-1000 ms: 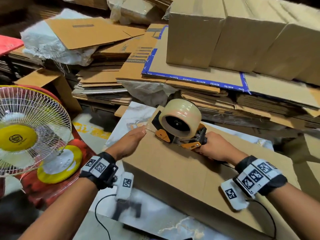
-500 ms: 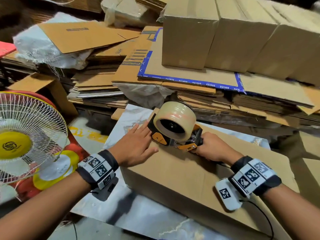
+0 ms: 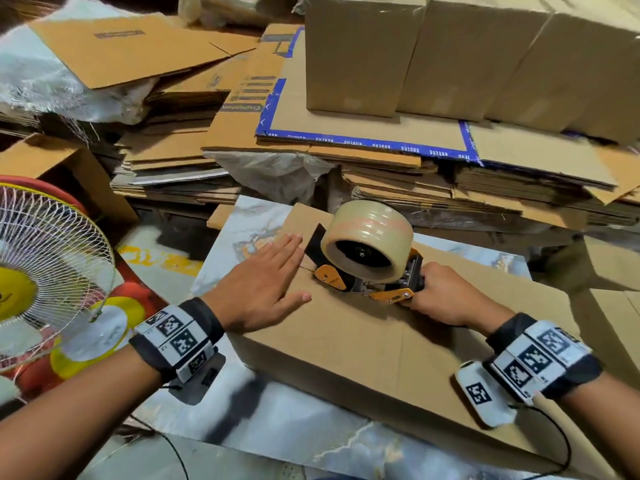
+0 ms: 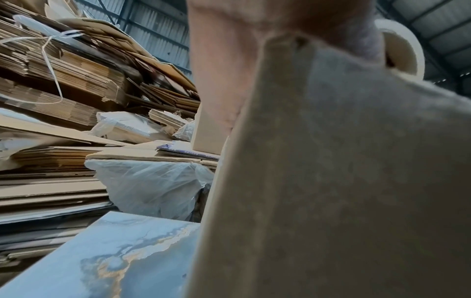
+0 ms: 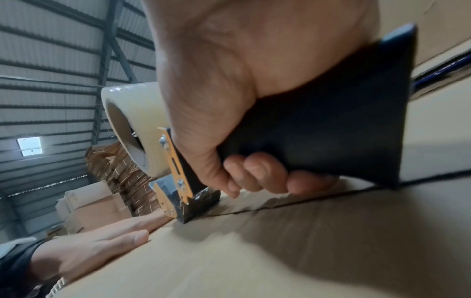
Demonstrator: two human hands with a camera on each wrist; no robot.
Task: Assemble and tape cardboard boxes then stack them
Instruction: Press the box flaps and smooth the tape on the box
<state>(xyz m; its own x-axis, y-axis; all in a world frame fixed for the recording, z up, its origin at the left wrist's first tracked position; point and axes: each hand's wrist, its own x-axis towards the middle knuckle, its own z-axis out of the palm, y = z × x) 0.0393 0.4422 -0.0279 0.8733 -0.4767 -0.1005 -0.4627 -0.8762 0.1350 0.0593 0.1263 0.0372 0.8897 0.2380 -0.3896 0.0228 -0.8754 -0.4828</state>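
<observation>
Taping step underway: at frame centre the right hand point(image 3: 446, 296) has its grip clamped around the handle of 1 tape dispenser point(image 3: 367, 258), its blade end pressed onto the seam of the cardboard box point(image 3: 363, 341) on the marble-patterned bench point(image 3: 242, 230). The left hand point(image 3: 263, 285) lies flat, fingers straight, holding the flap down just beside the dispenser. Next, I reckon, comes a steady pull along the seam towards the near edge. Upper right: 3 finished boxes point(image 3: 363, 53) stand on flattened cardboard; 1 fan point(image 3: 45, 268) at left.
</observation>
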